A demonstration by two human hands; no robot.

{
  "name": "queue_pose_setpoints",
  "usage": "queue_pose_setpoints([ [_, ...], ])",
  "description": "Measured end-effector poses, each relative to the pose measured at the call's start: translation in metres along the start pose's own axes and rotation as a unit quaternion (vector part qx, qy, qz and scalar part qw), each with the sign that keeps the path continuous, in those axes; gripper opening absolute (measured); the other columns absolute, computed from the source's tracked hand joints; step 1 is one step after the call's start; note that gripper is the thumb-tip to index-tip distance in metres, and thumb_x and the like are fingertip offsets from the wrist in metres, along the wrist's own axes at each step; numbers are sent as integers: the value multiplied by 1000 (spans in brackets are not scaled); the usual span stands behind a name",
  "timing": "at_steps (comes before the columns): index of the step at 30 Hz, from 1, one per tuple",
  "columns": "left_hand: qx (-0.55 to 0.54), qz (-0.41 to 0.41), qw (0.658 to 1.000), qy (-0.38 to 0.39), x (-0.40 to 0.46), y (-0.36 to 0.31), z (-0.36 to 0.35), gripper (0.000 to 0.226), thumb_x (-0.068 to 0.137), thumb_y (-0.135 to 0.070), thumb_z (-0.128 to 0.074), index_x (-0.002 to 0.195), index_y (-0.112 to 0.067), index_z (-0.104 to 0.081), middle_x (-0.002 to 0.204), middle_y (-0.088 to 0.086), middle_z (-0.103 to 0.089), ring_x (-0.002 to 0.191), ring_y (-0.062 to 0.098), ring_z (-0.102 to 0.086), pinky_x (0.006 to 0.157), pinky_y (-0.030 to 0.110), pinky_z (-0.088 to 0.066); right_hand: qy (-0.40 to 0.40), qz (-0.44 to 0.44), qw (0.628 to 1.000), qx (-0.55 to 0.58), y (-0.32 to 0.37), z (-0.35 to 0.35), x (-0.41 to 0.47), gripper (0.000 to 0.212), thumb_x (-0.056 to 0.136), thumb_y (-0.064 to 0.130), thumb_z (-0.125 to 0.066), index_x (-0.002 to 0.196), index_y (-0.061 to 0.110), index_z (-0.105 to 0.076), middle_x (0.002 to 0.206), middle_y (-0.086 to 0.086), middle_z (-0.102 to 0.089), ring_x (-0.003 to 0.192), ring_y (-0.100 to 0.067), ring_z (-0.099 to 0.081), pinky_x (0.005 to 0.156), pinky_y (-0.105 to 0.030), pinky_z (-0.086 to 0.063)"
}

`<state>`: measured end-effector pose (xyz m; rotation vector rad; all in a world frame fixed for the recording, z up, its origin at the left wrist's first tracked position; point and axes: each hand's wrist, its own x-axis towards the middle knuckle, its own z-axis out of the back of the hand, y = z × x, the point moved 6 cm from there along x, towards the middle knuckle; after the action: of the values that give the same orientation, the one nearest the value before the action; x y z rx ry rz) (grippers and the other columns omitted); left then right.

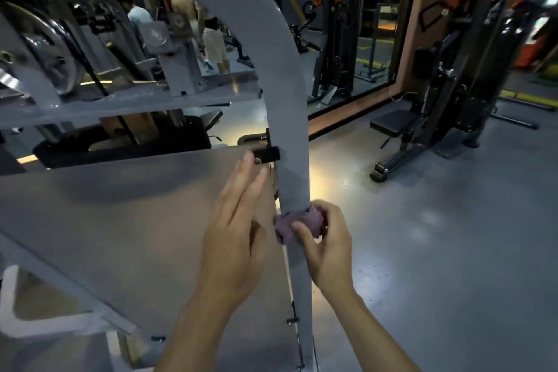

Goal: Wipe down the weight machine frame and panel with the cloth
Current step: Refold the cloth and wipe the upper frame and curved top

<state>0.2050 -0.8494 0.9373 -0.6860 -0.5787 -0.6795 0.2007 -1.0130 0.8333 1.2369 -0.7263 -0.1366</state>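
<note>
We see our right hand [327, 246] curled round a bunched purple cloth [297, 223], thumb and fingers pinching it and pressing it against the grey frame [290, 106] of the weight machine. The cloth wraps the front edge of the upright post, roughly at mid-height, just below a darker patch on the paint. Our left hand [235, 238] lies just beside it, to the left of the post, with its fingers straight and close together, laid flat on the grey panel [120, 220] and holding nothing. Its fingertips [249, 160] reach up to a small black bracket [268, 154] that joins the panel to the post. The two hands sit near each other, the post between them, and the cloth lies just off the heel of our left hand, whether touching it we cannot tell.

Behind the frame's arch we make out a chrome pulley wheel [51, 60] and two people [193, 30] standing farther off. To the right, well apart on the grey floor [453, 251], stands a black machine with a padded seat [392, 122].
</note>
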Motion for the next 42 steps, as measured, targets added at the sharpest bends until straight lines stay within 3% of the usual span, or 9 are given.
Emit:
queue_pose_setpoints([
  [6, -41, 62, 997, -11, -28, 19, 1, 62, 89, 12, -61, 143, -19, -56, 143, -18, -51, 133, 1, -47, 109, 13, -36, 5, -138, 988, -70, -58, 9, -48, 24, 89, 24, -78, 84, 25, -55, 88, 6, -58, 78, -8, -56, 65, -19, -41],
  [11, -136, 171, 976, 28, -55, 37, -19, 47, 93, 2, -64, 121, -35, -64, 112, -26, -69, 99, 1, -66, 83, 11, -48, 18, -194, 980, -41, -60, 22, -70, 23, 89, 24, -78, 82, 21, -57, 84, 11, -60, 74, -6, -56, 65, -14, -44],
  [18, -285, 302, 870, 266, -97, 41, -84, 41, 90, -47, -73, 128, -38, -61, 117, -22, -70, 108, 1, -67, 94, 26, -55, 87, -257, 951, 146, -39, 22, -90, 27, 89, 19, -78, 87, 1, -59, 77, -15, -61, 72, -18, -59, 66, -46, -62],
  [20, -336, 328, 846, 254, -102, 44, -91, 41, 85, -39, -76, 123, -29, -65, 109, -4, -75, 100, 11, -70, 88, 27, -57, 114, -280, 933, 195, -38, 23, -94, 31, 83, 19, -78, 90, -2, -58, 78, -13, -61, 73, -18, -59, 61, -29, -57],
  [25, -354, 348, 844, 203, -99, 52, -93, 30, 87, -10, -79, 114, -19, -69, 98, 6, -75, 86, 18, -68, 78, 30, -56, 180, -320, 906, 212, -45, 30, -95, 42, 74, 17, -81, 93, -8, -54, 77, -9, -63, 71, -17, -59, 62, -27, -50],
  [28, -327, 359, 855, 184, -96, 55, -90, 21, 91, -11, -74, 110, -20, -71, 96, 0, -75, 89, 22, -70, 84, 31, -57, 71, -300, 937, 164, -40, 52, -74, 22, 85, 2, -76, 80, 3, -54, 65, -1, -59, 59, -14, -54, 52, -21, -45],
  [32, -329, 372, 855, 150, -90, 62, -84, 14, 96, -5, -66, 104, -14, -73, 91, 0, -77, 85, 21, -72, 84, 28, -59, -76, -193, 975, 77, -29, 58, -36, 31, 88, 3, -73, 77, 21, -52, 71, -1, -57, 64, -22, -55, 58, -30, -51],
  [38, -322, 354, 869, 127, -78, 71, -87, 19, 96, 2, -62, 99, -13, -74, 86, 7, -76, 77, 19, -71, 74, 26, -57, -84, -48, 995, 32, 4, -4, -14, 26, 86, 15, -76, 89, 11, -51, 102, 2, -47, 87, -15, -57, 73, -11, -44],
  [42, -321, 356, 868, 127, -75, 75, -88, 17, 96, -1, -64, 98, -14, -75, 85, 6, -75, 79, 21, -72, 74, 27, -58, -70, -28, 992, 102, -5, 0, -19, 20, 98, 28, -51, 92, 10, -59, 106, 1, -50, 95, -18, -58, 81, -17, -46],
])
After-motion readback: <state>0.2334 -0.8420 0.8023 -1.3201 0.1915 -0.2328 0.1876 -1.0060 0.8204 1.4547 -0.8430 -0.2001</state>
